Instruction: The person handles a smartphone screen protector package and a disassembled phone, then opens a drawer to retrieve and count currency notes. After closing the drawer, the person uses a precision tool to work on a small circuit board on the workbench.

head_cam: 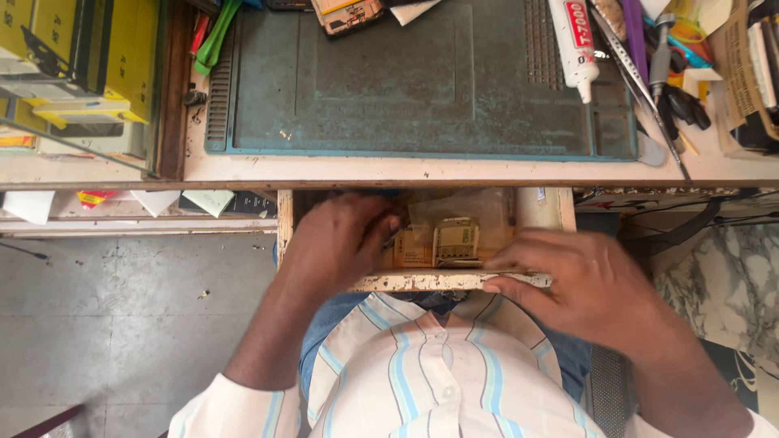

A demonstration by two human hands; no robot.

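A folded banknote (455, 241) lay in the open drawer (422, 281), on top of flatter tan notes (412, 246) and a clear plastic sleeve (471, 207). It sat between the two hands, just beside the fingertips of each.

The left hand (341, 239) reached down into the drawer with its fingers curled toward the notes; whether it pinched anything I could not tell. The right hand (588, 284) lay spread over the drawer's chipped white front edge, fingers flat and gripping nothing, the tips touching the rim close to the banknote. The hands were apart, with the money in the gap.

Beyond the hands, past the bench edge, a worn teal work mat (422, 81) covered most of the top. Above the right hand lay a white glue tube (574, 45) with a red label, slanted across the mat's corner, and next to it a thin metal ruler (641, 89), a purple strip and a heap of small tools (677, 73). Above the left hand, at the mat's far edge, was an opened phone (347, 15), with green tweezers (215, 36) further left. Yellow boxes (89, 65) were stacked well off to the left. Under the wrists showed a striped shirt (422, 373), and grey floor lay beside the left arm.
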